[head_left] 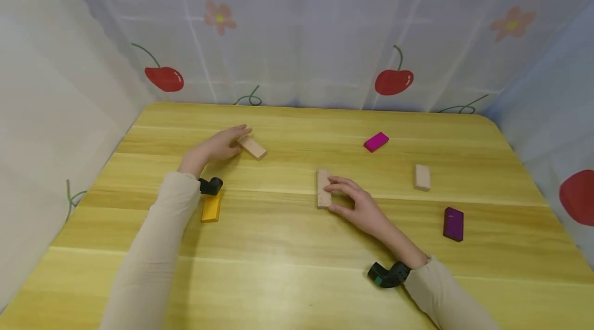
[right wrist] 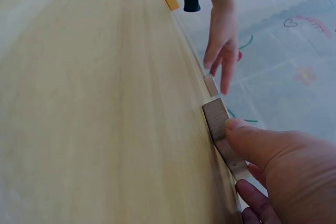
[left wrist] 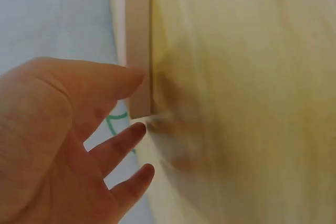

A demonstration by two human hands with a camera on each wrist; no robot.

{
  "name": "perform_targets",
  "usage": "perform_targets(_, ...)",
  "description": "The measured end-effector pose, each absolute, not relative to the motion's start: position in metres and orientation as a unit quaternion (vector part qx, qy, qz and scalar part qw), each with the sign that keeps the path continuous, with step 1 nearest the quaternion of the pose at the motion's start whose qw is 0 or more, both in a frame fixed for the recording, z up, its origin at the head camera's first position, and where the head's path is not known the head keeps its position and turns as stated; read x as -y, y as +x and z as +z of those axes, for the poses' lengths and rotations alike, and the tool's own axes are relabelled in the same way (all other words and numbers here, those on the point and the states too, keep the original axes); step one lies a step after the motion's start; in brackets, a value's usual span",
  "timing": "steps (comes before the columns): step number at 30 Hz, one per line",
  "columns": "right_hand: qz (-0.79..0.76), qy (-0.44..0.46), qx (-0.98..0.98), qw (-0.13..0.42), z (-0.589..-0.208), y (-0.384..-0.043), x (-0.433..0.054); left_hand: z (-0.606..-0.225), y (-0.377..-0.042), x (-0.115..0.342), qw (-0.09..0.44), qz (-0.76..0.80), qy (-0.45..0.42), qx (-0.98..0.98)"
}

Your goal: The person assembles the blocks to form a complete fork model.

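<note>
My left hand (head_left: 221, 145) is at the far left of the table, with its thumb (left wrist: 128, 80) against the side of a plain wooden block (head_left: 252, 147); its index finger lies beyond the block, and other fingers stand apart from it. Nearer the middle, my right hand (head_left: 359, 210) holds a plain wooden piece (head_left: 322, 188) at its right side. In the right wrist view this piece (right wrist: 214, 116) shows a step along its edge, like two blocks end to end, and its thumb (right wrist: 241, 129) touches it. The hand hides part of the piece.
On the wooden table (head_left: 269, 268), a yellow block (head_left: 211, 210) lies under the left wrist. To the right lie a magenta block (head_left: 376, 142), another plain block (head_left: 422, 177) and a purple block (head_left: 453, 224). A printed curtain (head_left: 297, 36) hangs behind the table.
</note>
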State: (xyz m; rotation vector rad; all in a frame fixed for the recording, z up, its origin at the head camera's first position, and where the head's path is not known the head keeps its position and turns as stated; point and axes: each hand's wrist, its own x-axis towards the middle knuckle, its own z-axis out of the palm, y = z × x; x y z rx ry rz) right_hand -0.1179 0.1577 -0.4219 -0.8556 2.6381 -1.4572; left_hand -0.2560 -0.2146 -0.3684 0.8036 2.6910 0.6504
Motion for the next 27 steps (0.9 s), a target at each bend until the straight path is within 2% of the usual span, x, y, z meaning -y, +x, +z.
perform_targets(11, -0.468, -0.278, -0.839, -0.010, -0.420, -0.116, -0.155, -0.373, -0.245, 0.214, 0.101, 0.192, 0.229, -0.949)
perform_targets(15, -0.474, -0.277, -0.836, -0.010, -0.409, -0.111, -0.151, -0.370, -0.241, 0.215, 0.085, 0.170, 0.211, -0.959)
perform_targets(20, -0.473, -0.273, -0.838, -0.010, -0.401, -0.107, -0.148, -0.369, -0.236, 0.217, 0.056, 0.150, 0.227, -0.961)
perform_targets(27, -0.468, -0.278, -0.839, -0.015, -0.424, -0.117, -0.157, -0.369, -0.231, 0.214, 0.032, 0.156, 0.253, -0.954)
